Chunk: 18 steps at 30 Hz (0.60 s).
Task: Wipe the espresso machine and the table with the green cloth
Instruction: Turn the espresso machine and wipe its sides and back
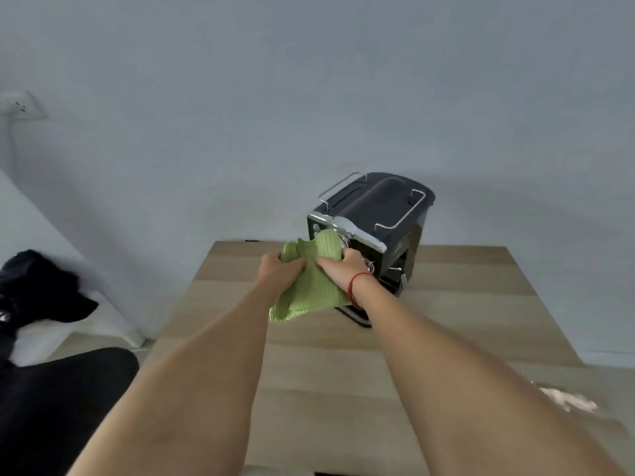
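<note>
A black espresso machine [378, 207] with chrome rails stands at the far right part of the light wooden table [309, 372]. Both hands hold a ribbed green cloth [309, 290] in the air just in front of the machine's front panel. My left hand [280, 273] grips the cloth's left upper edge. My right hand [343, 269], with a red string around the wrist, clutches its right side close to the machine's knobs. The cloth hangs down between the hands and hides the lower front of the machine.
A pale smear or crumbs [567, 400] lie on the table near its right edge. Black clothing [37, 290] rests on a white surface at the left. A grey wall rises right behind the table, with a white socket [20, 106] at the far left.
</note>
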Each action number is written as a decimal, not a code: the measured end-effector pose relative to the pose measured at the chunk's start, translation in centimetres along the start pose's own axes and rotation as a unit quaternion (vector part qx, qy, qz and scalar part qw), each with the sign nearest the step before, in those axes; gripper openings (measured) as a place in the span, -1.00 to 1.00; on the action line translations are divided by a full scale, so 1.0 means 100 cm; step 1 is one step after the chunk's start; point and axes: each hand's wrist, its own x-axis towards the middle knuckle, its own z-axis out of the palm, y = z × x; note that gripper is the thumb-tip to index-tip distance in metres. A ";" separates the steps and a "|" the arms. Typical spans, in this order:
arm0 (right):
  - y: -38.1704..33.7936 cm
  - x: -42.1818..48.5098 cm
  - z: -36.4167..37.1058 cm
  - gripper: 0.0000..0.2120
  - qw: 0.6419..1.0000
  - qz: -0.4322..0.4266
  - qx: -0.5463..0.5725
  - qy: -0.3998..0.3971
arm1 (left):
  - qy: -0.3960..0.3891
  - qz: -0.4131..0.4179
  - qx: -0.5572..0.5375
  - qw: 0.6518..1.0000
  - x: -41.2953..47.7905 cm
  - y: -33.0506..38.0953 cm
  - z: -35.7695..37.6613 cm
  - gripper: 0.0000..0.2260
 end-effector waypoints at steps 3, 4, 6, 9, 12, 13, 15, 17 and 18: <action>0.064 -0.008 0.008 -0.83 0.997 0.074 -0.012 0.019 | -0.022 -0.028 0.046 0.998 -0.010 -0.055 0.028 -0.92; 0.089 -0.011 0.010 -0.84 0.994 0.105 -0.024 0.030 | -0.041 -0.043 0.070 0.996 -0.013 -0.076 0.039 -0.87; 0.135 -0.017 0.013 -0.81 0.983 0.170 -0.047 0.050 | -0.084 -0.082 0.121 0.986 -0.018 -0.114 0.063 -0.76; 0.185 -0.024 0.017 -0.68 0.965 0.240 -0.082 0.061 | -0.120 -0.125 0.155 0.973 -0.024 -0.157 0.095 -0.57; 0.207 -0.026 0.014 -0.60 0.955 0.270 -0.106 0.062 | -0.129 -0.151 0.161 0.967 -0.029 -0.174 0.109 -0.47; 0.207 -0.024 0.011 -0.58 0.955 0.271 -0.103 0.065 | -0.127 -0.152 0.166 0.966 -0.027 -0.173 0.108 -0.45; 0.195 -0.016 0.002 -0.55 0.956 0.265 -0.085 0.089 | -0.115 -0.138 0.163 0.970 -0.016 -0.161 0.100 -0.44; 0.166 0.002 -0.014 -0.58 0.961 0.233 -0.059 0.140 | -0.071 -0.099 0.162 0.979 0.003 -0.132 0.084 -0.46; 0.146 0.012 -0.025 -0.60 0.961 0.211 -0.036 0.174 | -0.040 -0.071 0.165 0.983 0.014 -0.112 0.075 -0.48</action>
